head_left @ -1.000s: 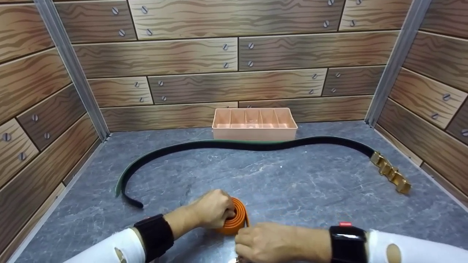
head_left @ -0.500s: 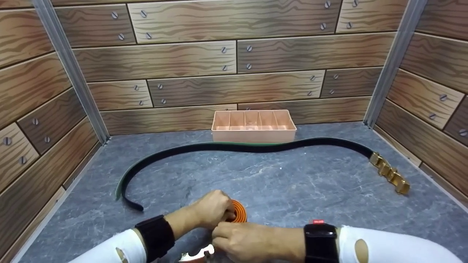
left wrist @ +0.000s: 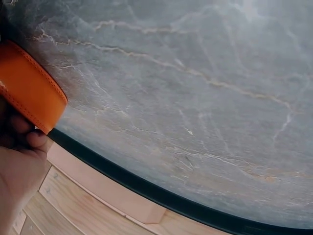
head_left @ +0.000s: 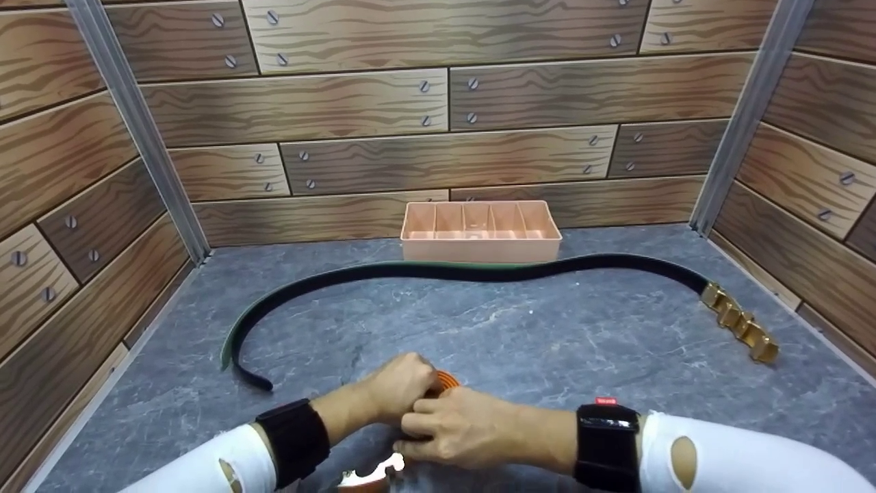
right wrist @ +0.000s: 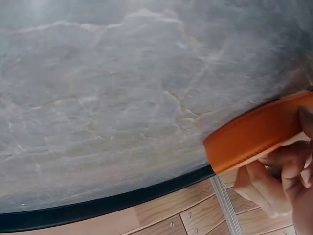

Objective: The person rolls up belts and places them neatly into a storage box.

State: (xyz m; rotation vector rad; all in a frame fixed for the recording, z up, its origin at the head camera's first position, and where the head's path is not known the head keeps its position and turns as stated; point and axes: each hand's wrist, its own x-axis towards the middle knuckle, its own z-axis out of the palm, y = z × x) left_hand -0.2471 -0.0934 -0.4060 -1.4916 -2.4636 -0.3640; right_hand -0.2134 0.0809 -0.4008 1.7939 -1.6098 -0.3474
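While both hands meet at the near middle of the grey marbled tabletop (head_left: 520,342), the orange belt (head_left: 447,380) sits coiled between them, its top edges showing just beyond the knuckles. The left hand (head_left: 404,387) grips the coil from the left with curled fingers; the right hand (head_left: 465,424) pinches the belt from the right, thumb laid against its outer face. Near the person, just left of the right hand, is a shiny metal piece (head_left: 375,472), perhaps a buckle, though glare and the cut-off view blur its shape. Farther off, a black belt (head_left: 452,273) with a green side curves across from left to right on its edge, a gold buckle (head_left: 739,323) at its right end. Beyond it, by the far plank-patterned wall (head_left: 342,109), stands a pink tray (head_left: 481,250) with five compartments.
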